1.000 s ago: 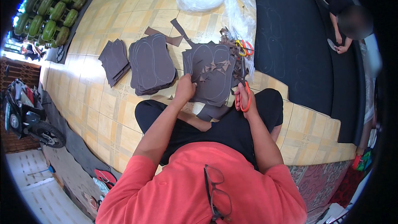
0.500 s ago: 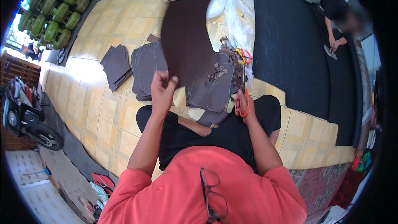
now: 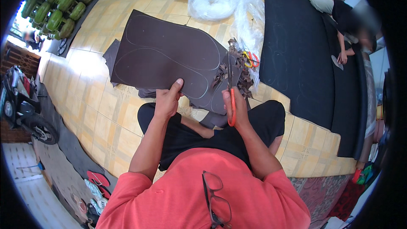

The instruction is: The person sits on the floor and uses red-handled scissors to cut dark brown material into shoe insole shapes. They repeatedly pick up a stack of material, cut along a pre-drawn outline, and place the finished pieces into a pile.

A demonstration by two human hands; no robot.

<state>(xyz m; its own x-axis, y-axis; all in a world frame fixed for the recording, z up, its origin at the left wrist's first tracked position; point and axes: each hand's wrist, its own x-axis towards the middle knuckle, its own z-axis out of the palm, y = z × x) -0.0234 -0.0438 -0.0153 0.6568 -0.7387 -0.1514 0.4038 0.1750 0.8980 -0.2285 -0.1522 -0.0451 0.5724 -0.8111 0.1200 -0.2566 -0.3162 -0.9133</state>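
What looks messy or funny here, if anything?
Little brown scraps lie strewn in a ragged heap right of the dark brown sheet in the left hand, unlike its smooth shape. Beyond them, clear plastic sprawls crumpled over the tiles. Nothing looks clearly damaged.

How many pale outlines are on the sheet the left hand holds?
2 on the brown sheet: the upper outline along its far edge, the lower outline along the edge the left hand grips. Any on its underside would be hidden.
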